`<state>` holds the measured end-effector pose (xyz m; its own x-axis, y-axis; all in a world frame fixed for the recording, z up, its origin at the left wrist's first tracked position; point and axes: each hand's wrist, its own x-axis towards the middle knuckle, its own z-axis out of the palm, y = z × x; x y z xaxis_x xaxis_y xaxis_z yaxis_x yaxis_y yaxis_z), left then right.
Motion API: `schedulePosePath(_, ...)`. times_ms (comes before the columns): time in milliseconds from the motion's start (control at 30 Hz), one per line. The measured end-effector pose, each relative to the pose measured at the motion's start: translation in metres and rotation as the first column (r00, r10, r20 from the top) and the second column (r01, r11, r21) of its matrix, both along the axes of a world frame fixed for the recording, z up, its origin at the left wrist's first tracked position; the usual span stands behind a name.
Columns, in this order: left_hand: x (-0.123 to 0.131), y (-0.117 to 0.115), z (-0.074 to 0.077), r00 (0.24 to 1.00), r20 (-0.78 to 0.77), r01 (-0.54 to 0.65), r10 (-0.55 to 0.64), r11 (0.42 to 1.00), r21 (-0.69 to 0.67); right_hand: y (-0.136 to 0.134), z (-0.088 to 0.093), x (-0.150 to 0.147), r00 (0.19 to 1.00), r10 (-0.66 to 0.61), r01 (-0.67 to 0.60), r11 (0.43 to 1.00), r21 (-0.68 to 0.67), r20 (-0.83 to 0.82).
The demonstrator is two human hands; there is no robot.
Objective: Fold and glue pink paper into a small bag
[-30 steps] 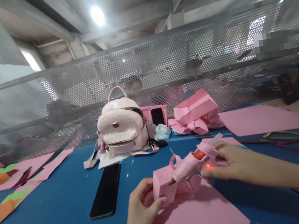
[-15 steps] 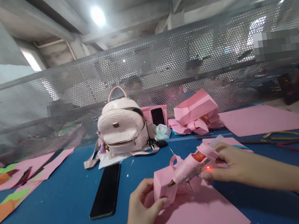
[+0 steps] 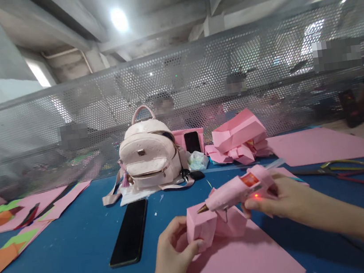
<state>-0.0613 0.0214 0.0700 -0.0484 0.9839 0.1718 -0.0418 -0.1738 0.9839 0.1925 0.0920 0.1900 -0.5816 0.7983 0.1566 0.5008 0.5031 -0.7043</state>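
Note:
My left hand (image 3: 177, 253) is closed on a small folded pink paper box (image 3: 203, 230), thumb on its near side and fingers round its left. My right hand (image 3: 273, 198) grips a pink hot glue gun (image 3: 232, 191) with a lit red light; a clear glue stick (image 3: 276, 164) juts from its back end. The gun's metal nozzle (image 3: 203, 208) points left at the top edge of the box; whether it touches cannot be made out. More folded pink paper (image 3: 233, 223) adjoins the box, partly behind the gun. Beneath lies a flat pink sheet (image 3: 245, 262).
A black phone (image 3: 129, 233) lies left of my hands. Behind it stands a pale pink backpack (image 3: 147, 154). Folded pink paper pieces (image 3: 238, 135) are piled at the back, before a perforated metal screen (image 3: 193, 72). Scissors (image 3: 348, 173) lie right; coloured paper (image 3: 11, 217) lies left.
My right hand has raised and levelled the glue gun, and its nozzle has moved up from the box's side to its top edge. My left hand and the box have hardly moved.

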Motion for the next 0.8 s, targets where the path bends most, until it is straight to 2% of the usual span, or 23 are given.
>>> schedulePosePath(100, 0.001, 0.001, -0.001, 0.998, 0.058, -0.020, 0.020, 1.000, -0.010, 0.006, -0.005, 0.005, 0.999, -0.013, 0.012, 0.999, -0.035, -0.049)
schedulePosePath(200, 0.002, 0.001, -0.001, 0.995, 0.090, -0.046, 0.048, 0.999, -0.021, 0.009, -0.005, 0.008, 1.000, -0.017, 0.016, 0.999, -0.033, -0.020)
schedulePosePath(400, 0.003, 0.002, -0.002, 0.994, 0.081, -0.071, 0.074, 0.997, -0.029, 0.002, 0.007, 0.002, 0.990, 0.140, -0.140, 0.990, -0.010, 0.022)
schedulePosePath(667, 0.004, 0.002, -0.002, 0.993, 0.101, -0.060, 0.062, 0.998, -0.020, -0.003, 0.013, -0.002, 0.993, 0.084, -0.081, 0.996, -0.033, 0.084)
schedulePosePath(800, 0.004, 0.002, -0.002, 0.995, 0.078, -0.065, 0.066, 0.998, -0.026, -0.002, 0.016, -0.004, 0.991, 0.106, -0.102, 0.994, -0.047, 0.077)
